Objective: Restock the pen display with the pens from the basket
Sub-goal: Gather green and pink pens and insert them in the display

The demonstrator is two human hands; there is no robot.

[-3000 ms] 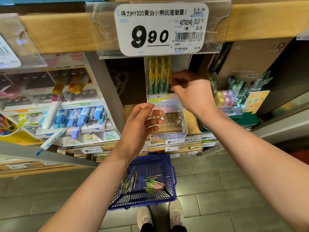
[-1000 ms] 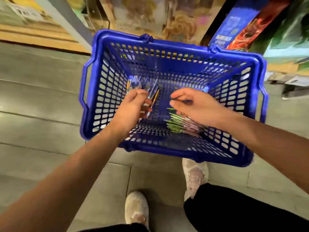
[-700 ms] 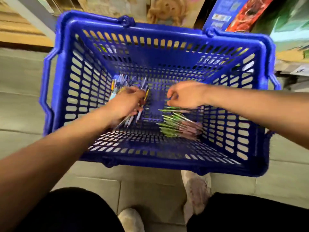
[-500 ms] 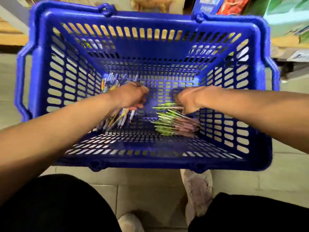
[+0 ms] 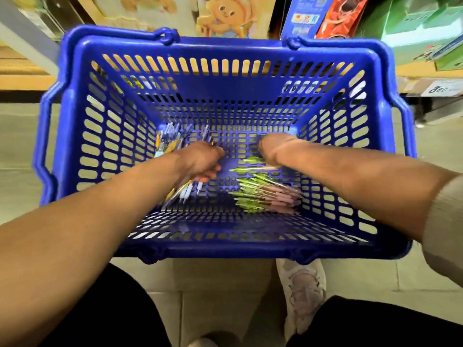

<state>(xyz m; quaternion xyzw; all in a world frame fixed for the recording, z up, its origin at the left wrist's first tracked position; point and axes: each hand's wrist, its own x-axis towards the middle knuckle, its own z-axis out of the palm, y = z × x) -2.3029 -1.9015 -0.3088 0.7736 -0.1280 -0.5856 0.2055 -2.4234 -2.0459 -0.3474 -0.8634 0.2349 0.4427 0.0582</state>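
**Q:** What lies nearest?
**A:** A pale shoe on the tiled floor, then the blue basket.

**Q:** Its contents?
**A:** Right: green-and-pink pens heaped on the bottom, long axes crosswise, green ends leftward. Left: a mixed pen bundle running near-to-far, gripped by the left hand. The right hand is over the heap's far edge. Its fingers are hidden, so its grip cannot be told.

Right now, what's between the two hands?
Head view: only bare basket floor between the left hand, gripping mixed pens, and the right hand; green pens lie just nearer the camera.
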